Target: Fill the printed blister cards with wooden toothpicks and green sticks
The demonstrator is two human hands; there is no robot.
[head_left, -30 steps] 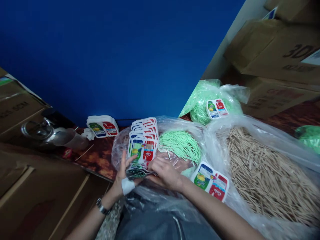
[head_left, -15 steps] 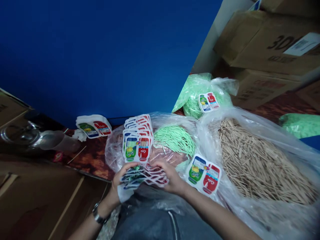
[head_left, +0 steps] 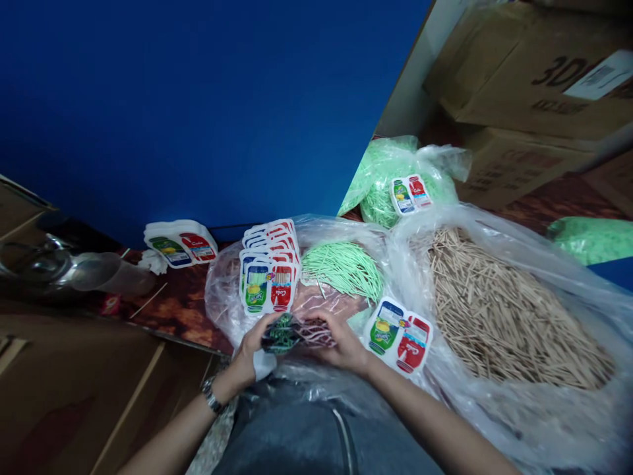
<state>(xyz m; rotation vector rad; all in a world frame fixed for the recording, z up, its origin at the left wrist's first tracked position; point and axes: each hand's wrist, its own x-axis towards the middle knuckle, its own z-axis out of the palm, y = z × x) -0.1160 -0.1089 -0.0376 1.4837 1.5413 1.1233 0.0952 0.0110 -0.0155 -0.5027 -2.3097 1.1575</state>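
Below a blue panel (head_left: 212,112), the bench (head_left: 190,316) is carrying a large bag (head_left: 408,241) of brown sticks (head_left: 509,316) and a smaller bag (head_left: 319,227) of green sticks (head_left: 343,267); in front of these, left hand (head_left: 248,353) and right hand (head_left: 345,344) are clasping a card bundle (head_left: 307,333).

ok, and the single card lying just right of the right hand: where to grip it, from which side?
Probably pinch the card by its outer red edge, coming from the right, thumb on top, a finger under. It looks thin and lies roughly flat on clear plastic, printed face up; the right hand crowds its left side.
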